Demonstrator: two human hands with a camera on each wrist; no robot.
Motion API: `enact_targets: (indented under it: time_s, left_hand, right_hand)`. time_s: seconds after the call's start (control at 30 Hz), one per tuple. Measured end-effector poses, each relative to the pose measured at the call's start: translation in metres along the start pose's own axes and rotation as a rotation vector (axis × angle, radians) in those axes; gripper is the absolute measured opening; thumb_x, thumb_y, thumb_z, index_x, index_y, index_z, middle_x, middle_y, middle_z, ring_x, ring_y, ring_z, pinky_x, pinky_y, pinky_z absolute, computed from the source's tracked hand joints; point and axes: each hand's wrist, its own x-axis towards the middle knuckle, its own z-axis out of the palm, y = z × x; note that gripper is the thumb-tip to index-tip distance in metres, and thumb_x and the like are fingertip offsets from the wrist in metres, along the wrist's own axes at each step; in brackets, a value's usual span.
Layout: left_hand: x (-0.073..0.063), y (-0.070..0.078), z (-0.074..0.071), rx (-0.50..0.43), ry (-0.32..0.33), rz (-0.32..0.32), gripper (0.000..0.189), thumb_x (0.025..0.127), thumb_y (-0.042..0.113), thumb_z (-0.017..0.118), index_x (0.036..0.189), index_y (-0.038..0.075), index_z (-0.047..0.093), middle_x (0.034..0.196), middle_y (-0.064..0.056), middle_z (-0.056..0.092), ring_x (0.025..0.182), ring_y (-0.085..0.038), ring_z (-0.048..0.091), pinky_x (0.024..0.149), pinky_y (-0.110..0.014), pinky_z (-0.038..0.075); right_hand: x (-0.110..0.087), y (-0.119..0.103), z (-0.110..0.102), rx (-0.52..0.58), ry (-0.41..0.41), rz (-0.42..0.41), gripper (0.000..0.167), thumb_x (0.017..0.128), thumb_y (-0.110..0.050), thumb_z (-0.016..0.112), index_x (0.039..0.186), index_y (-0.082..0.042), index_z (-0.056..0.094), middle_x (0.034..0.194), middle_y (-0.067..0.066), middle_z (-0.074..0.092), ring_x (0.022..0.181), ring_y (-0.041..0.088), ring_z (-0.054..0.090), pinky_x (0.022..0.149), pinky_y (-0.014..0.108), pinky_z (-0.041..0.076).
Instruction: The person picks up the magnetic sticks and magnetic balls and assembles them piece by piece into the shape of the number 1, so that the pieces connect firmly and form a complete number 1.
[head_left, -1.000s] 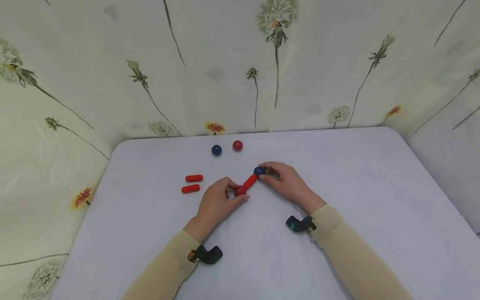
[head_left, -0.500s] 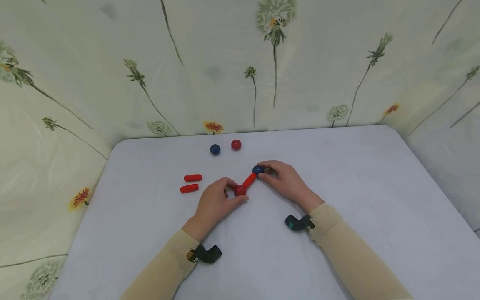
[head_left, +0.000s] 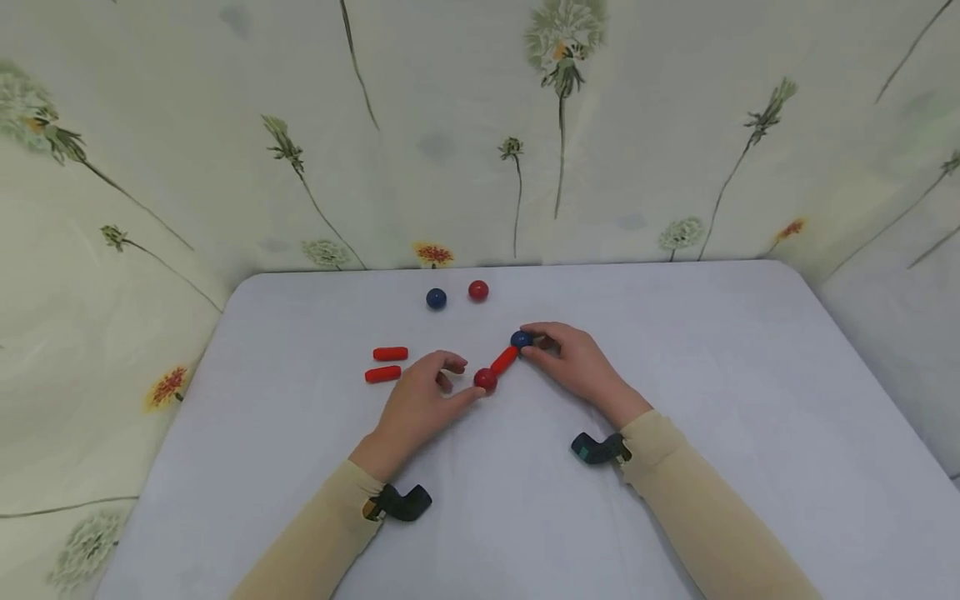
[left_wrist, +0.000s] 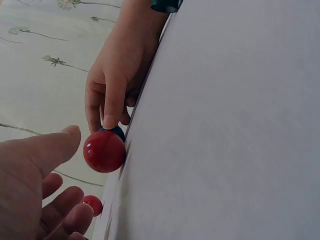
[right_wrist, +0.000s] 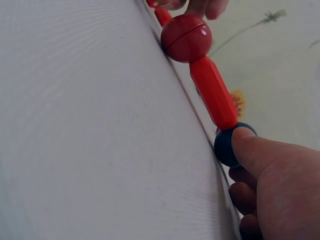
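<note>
A red rod (head_left: 505, 361) joins a red ball (head_left: 485, 381) at one end to a blue ball (head_left: 521, 339) at the other. My right hand (head_left: 573, 367) pinches the blue ball between thumb and fingers, as the right wrist view shows closely. Beside the red ball, my left hand (head_left: 422, 404) has its fingers spread apart from the thumb. The left thumb tip lies near the red ball in the head view, while the left wrist view shows a gap between thumb and red ball (left_wrist: 104, 151). Nothing is in the left hand.
Two loose red rods, one upper (head_left: 391, 353) and one lower (head_left: 383, 374), lie left of the left hand. Farther back on the white table (head_left: 675, 333) are a loose blue ball (head_left: 437, 298) and a loose red ball (head_left: 478, 290). A flowered curtain (head_left: 420, 125) hangs behind.
My left hand has let go of the red ball, its fingers opening and the hand drawing slightly back to the left. The right hand keeps its pinch on the blue ball.
</note>
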Motion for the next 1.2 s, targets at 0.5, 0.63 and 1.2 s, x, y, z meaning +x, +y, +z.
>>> enact_targets:
  time_s: [0.5, 0.63, 1.2]
  left_hand:
    - [-0.029, -0.048, -0.046, 0.015, 0.191, 0.092, 0.033, 0.084, 0.030, 0.080, 0.111, 0.017, 0.066, 0.102, 0.007, 0.065, 0.094, -0.013, 0.056, 0.079, -0.036, 0.047]
    - [-0.027, -0.060, -0.053, 0.022, 0.271, 0.160, 0.028, 0.083, 0.024, 0.081, 0.107, 0.017, 0.068, 0.103, 0.007, 0.064, 0.103, -0.018, 0.053, 0.087, -0.040, 0.043]
    - [-0.022, -0.074, -0.054, 0.061, 0.277, 0.036, 0.027, 0.083, 0.026, 0.080, 0.106, 0.014, 0.072, 0.105, -0.002, 0.062, 0.107, -0.026, 0.051, 0.090, -0.044, 0.039]
  right_hand:
    - [0.001, 0.001, 0.000, 0.002, 0.002, -0.009, 0.042, 0.093, -0.043, 0.068, 0.130, -0.025, 0.064, 0.112, -0.006, 0.067, 0.097, 0.012, 0.060, 0.088, 0.039, 0.048]
    - [0.001, 0.003, 0.001, 0.003, 0.003, -0.010, 0.042, 0.093, -0.044, 0.067, 0.131, -0.026, 0.063, 0.111, -0.007, 0.066, 0.097, 0.011, 0.060, 0.088, 0.038, 0.048]
    - [0.007, 0.007, -0.002, -0.017, 0.009, -0.013, 0.040, 0.093, -0.042, 0.068, 0.129, -0.026, 0.064, 0.106, -0.006, 0.066, 0.091, 0.013, 0.058, 0.081, 0.037, 0.048]
